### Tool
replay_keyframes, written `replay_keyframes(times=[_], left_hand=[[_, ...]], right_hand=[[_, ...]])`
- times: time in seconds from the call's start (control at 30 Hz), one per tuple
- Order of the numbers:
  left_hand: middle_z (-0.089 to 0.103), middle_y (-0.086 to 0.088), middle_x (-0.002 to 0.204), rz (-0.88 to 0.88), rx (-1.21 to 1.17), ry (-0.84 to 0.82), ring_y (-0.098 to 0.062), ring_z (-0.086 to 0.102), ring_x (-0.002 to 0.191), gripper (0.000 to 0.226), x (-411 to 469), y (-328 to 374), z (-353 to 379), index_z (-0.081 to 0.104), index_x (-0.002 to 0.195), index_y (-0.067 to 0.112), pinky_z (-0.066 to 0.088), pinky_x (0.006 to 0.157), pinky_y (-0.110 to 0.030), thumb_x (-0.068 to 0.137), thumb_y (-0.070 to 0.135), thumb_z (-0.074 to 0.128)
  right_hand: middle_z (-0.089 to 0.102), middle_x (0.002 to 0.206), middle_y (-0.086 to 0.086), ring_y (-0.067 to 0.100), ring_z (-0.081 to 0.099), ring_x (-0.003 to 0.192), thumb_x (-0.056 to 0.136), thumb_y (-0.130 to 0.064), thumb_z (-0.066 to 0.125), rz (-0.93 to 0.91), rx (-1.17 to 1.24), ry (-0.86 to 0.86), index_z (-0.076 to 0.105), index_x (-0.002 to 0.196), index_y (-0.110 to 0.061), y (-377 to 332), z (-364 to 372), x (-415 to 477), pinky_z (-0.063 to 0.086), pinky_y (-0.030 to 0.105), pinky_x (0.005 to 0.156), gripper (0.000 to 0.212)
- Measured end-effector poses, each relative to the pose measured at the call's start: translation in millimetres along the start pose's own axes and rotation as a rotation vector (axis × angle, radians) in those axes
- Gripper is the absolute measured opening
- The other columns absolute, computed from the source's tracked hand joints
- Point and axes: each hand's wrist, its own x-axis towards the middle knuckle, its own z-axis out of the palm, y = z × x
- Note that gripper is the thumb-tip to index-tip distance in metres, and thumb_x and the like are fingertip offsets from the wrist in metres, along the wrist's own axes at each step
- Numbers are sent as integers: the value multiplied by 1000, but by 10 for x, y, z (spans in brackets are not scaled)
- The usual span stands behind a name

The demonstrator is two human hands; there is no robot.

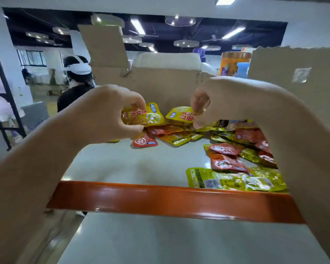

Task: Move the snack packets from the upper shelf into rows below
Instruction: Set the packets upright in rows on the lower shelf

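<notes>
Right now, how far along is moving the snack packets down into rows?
Barely started: the visible part of the lower shelf shows no packets. In hand: the left hand pinches a yellow packet, the right hand a second yellow packet, both over the upper shelf. Left: the pile of red, yellow and green packets there.

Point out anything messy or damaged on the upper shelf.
The snack packets lie in a loose, overlapping heap, facing every way rather than in rows. The cardboard box behind them has ragged, torn flap edges.
</notes>
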Motion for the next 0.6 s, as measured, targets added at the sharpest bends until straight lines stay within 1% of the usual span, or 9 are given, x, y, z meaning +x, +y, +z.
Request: replay_keyframes(times=[0.07,0.13,0.2,0.33,0.43,0.47,0.53,0.57,0.6], left_hand=[[67,13,94,59,-16,51,-14,64,89,44,41,236,-6,67,108,41,54,77,-41,71,65,62],[68,13,97,111,-61,92,-14,64,87,42,101,536,30,69,108,39,55,76,-42,73,61,65],[68,12,98,165,-104,127,-14,65,86,40,172,887,107,71,108,37,55,74,-41,74,57,68],[67,13,101,255,-193,190,-14,65,87,39,329,1719,313,72,109,36,55,76,-39,75,56,71],[67,15,104,331,-231,198,-14,64,93,39,458,2425,487,72,111,36,54,81,-40,77,55,73],[67,16,106,351,-252,197,-13,64,95,40,503,2670,551,72,112,36,54,83,-41,77,55,73],[67,16,110,380,-304,203,-13,65,99,41,576,3170,693,72,114,36,55,87,-40,77,53,76],[68,16,111,393,-333,210,-13,66,99,42,601,3429,763,73,114,34,54,89,-38,76,51,77],[68,15,112,406,-355,215,-14,66,100,43,619,3688,832,74,114,32,53,91,-35,76,50,77]], right_hand=[[64,86,-16,5,62,79,44,-71,68,-14,28,56,67,88,-37,195,-66,-171,56,35,74,56],[59,84,-14,3,56,75,55,-59,81,19,39,157,66,87,-34,479,-113,-415,46,29,65,44],[55,83,-14,4,52,71,63,-44,87,48,76,275,66,87,-32,731,-174,-764,38,27,60,35],[54,88,-17,0,51,78,60,-40,83,89,106,395,64,85,-30,1324,-269,-1481,36,19,65,33],[55,94,-12,9,52,85,60,-40,82,157,108,452,63,85,-30,1770,-404,-2095,36,23,69,34],[56,94,-9,10,52,86,63,-37,85,189,103,470,64,87,-28,1910,-443,-2311,36,20,70,33],[57,94,-8,4,53,84,67,-29,88,250,107,488,65,88,-25,2206,-502,-2747,35,7,69,32],[57,95,-7,0,53,85,67,-27,89,270,113,489,65,88,-25,2353,-524,-2965,35,6,69,31],[58,97,-5,-1,53,86,67,-26,88,290,117,488,64,87,-26,2491,-543,-3175,37,10,71,31]])
